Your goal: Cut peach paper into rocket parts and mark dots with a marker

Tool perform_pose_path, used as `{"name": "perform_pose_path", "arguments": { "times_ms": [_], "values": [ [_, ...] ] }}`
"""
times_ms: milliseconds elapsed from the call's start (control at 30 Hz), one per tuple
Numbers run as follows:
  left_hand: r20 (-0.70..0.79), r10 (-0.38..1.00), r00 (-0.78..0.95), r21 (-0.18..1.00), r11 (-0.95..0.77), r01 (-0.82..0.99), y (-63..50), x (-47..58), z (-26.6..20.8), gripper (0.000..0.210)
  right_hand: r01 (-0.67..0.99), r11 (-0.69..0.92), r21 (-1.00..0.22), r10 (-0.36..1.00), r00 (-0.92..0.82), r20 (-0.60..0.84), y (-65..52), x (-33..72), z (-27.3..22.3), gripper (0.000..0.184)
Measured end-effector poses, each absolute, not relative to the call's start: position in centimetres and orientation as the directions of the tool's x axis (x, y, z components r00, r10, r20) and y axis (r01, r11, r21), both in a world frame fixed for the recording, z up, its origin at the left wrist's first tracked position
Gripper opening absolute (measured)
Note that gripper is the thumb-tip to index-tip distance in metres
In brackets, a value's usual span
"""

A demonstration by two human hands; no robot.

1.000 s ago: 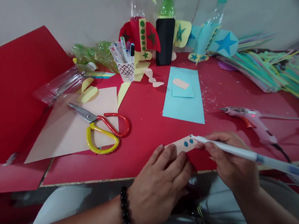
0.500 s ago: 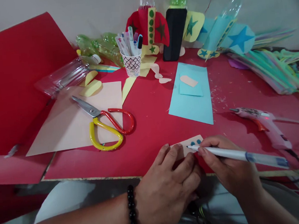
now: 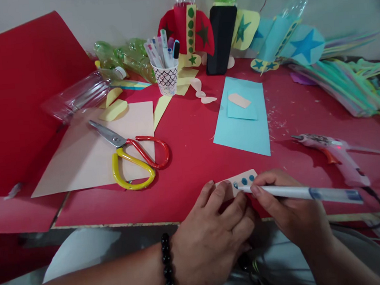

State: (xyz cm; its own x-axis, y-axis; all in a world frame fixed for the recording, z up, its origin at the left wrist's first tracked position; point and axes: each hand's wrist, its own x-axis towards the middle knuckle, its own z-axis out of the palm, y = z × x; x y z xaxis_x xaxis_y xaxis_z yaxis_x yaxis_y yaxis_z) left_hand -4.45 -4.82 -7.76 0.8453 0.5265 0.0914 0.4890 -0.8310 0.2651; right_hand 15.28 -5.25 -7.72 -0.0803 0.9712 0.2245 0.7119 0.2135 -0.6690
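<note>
Near the table's front edge lies a small pale pink paper strip [image 3: 227,193] with blue dots drawn in a row. My left hand [image 3: 214,233] rests over it, fingers spread and pressing the strip flat on the table; its thumb is hidden. In my right hand [image 3: 290,209] is a white marker pen [image 3: 287,191] with a translucent blue-tinted rear end. Its tip touches the strip at the leftmost visible dot, a blue outline with a pale inside. Part of the strip is covered by my left fingers.
Scissors [image 3: 138,158] lie on pink paper [image 3: 75,166] to the left. Blue paper [image 3: 241,140] lies ahead. A glue gun [image 3: 337,152] with a cord sits at right. Behind stand a cup of pens [image 3: 166,80], bottle rockets [image 3: 196,31] and a black phone-like slab [image 3: 221,40].
A new blue round outline has appeared on the strip, left of the two filled dots. The pen tip stays near it; my left hand holds its place.
</note>
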Motion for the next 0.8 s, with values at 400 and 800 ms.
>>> {"name": "perform_pose_path", "arguments": {
  "times_ms": [400, 800],
  "values": [
    [0.094, 0.529, 0.843, 0.26, -0.831, 0.492, -4.94, -4.39, -7.74, 0.043, 0.702, 0.214, -0.679, 0.971, -0.077, 0.227, -5.21, 15.37, -7.74, 0.006],
    [0.097, 0.528, 0.844, 0.248, -0.834, 0.493, -4.92, -4.37, -7.7, 0.043, 0.689, 0.208, -0.694, 0.969, -0.049, 0.241, -5.24, 15.41, -7.62, 0.008]
  ]
}}
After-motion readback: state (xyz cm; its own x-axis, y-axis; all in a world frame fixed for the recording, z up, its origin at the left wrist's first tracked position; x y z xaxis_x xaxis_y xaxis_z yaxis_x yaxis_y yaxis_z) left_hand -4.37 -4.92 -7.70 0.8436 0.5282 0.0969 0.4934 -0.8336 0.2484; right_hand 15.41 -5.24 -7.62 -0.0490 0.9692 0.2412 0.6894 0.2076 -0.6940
